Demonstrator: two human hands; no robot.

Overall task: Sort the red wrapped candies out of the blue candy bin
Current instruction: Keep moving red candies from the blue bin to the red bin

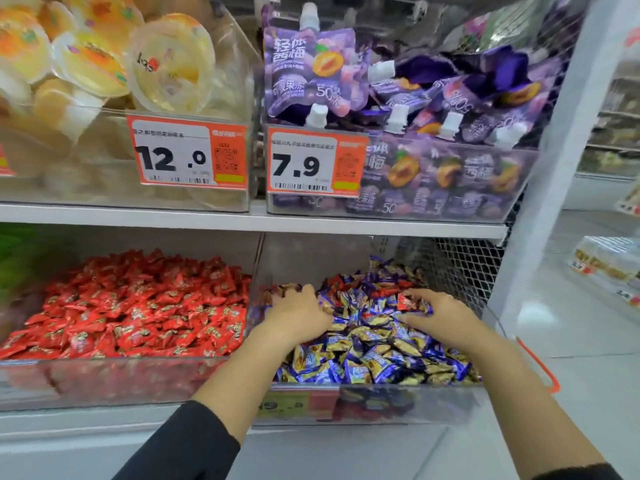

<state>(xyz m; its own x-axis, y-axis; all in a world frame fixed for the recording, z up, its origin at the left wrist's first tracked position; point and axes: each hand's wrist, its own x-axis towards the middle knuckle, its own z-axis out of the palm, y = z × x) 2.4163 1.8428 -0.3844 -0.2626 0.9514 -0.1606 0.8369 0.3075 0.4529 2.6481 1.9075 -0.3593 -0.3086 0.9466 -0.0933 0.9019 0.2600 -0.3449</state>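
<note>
The blue candy bin (408, 400) on the lower shelf holds a heap of blue and gold wrapped candies (377, 355). A few red wrapped candies (381, 291) lie among them toward the back. My left hand (298, 315) rests palm down on the heap's left side, fingers curled into the candies. My right hand (440, 315) reaches over the right side, and its fingertips pinch a red wrapped candy (406, 301). What lies under the left palm is hidden.
A clear bin of red candies (131, 313) stands directly left, behind a clear divider. Above, bins of jelly cups (104, 64) and purple spout pouches (415, 98) sit on the upper shelf with price tags. A wire mesh panel (460, 268) closes the right side.
</note>
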